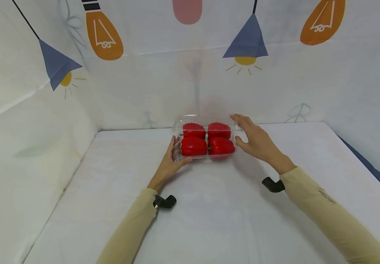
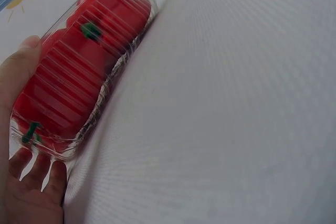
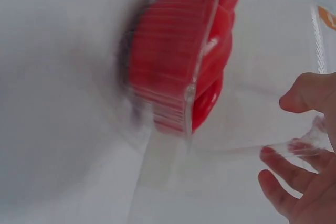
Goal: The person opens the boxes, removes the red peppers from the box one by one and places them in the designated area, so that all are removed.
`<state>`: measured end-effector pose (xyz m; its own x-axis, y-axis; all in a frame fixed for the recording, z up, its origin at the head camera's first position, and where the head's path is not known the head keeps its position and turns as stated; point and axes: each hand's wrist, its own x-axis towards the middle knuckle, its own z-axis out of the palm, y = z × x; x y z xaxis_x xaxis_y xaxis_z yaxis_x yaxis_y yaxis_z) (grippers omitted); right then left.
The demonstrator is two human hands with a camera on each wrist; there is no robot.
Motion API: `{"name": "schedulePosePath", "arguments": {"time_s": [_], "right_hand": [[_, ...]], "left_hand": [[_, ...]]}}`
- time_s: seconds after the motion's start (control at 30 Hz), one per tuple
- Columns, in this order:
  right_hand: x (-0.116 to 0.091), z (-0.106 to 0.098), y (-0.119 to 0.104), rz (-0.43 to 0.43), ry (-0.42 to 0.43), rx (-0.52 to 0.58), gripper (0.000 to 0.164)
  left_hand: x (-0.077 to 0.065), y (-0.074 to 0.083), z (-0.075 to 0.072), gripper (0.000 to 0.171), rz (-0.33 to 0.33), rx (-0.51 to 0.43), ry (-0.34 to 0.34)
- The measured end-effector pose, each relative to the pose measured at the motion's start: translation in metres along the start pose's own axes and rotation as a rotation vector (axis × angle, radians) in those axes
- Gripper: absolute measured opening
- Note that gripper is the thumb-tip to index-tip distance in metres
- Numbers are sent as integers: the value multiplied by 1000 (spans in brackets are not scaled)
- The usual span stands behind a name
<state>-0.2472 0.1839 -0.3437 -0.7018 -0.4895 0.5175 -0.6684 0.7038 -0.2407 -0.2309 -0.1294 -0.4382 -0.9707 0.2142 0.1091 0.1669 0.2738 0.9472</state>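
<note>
A clear plastic clamshell container sits near the back of the white table, its lid raised. Several red bell peppers with green stems lie inside; the back ones show through clear ribbed plastic. At the front left corner, my left hand holds the container, thumb along the front and fingers round the left side. My right hand is at the right rear, fingertips touching the lid's edge. In the right wrist view, its thumb stands apart from the plastic.
A white sheet wall printed with lamps and bulbs rises right behind the container. The white table runs toward me from there. Black wrist mounts stick out from both sleeves.
</note>
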Motion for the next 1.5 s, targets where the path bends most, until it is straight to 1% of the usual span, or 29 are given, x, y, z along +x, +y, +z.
{"name": "schedulePosePath", "arguments": {"time_s": [0.07, 0.1, 0.17, 0.33, 0.43, 0.6, 0.73, 0.83, 0.97, 1.03, 1.1, 1.23, 1.33, 1.5], "right_hand": [[4, 1, 2, 7, 20, 76, 76], [6, 2, 3, 5, 35, 113, 79], [11, 4, 5, 19, 55, 190, 85], [23, 5, 10, 103, 67, 362, 94], [29, 3, 14, 175, 64, 466, 92], [39, -1, 17, 291, 51, 652, 84], [48, -2, 20, 368, 33, 754, 82], [54, -1, 24, 412, 11, 798, 83], [61, 3, 30, 452, -17, 825, 83], [63, 5, 32, 466, -24, 833, 83], [65, 8, 35, 480, -34, 826, 83], [68, 10, 38, 503, -55, 812, 84], [70, 9, 37, 513, -70, 841, 85], [75, 3, 29, 528, -93, 881, 85]], "left_hand": [[0, 0, -1, 107, -5, -7, 2], [1, -5, -1, 107, 4, -3, 8], [1, -5, -1, 107, 8, 3, 10], [2, -5, -1, 107, 16, 14, 20], [2, -5, -1, 106, 7, 16, 19], [2, -4, -1, 105, 5, 29, 18], [3, -4, -2, 106, 4, 39, 18], [2, -1, -2, 106, -6, 37, 8], [-4, 14, -3, 105, -23, -12, -20], [-6, 21, -3, 104, -35, -26, -30], [-8, 25, -4, 104, -34, -21, -34], [-3, 14, -2, 104, -44, -15, -12], [1, 2, 0, 105, -30, -12, 8], [3, -6, 0, 106, -4, -1, 20]]}}
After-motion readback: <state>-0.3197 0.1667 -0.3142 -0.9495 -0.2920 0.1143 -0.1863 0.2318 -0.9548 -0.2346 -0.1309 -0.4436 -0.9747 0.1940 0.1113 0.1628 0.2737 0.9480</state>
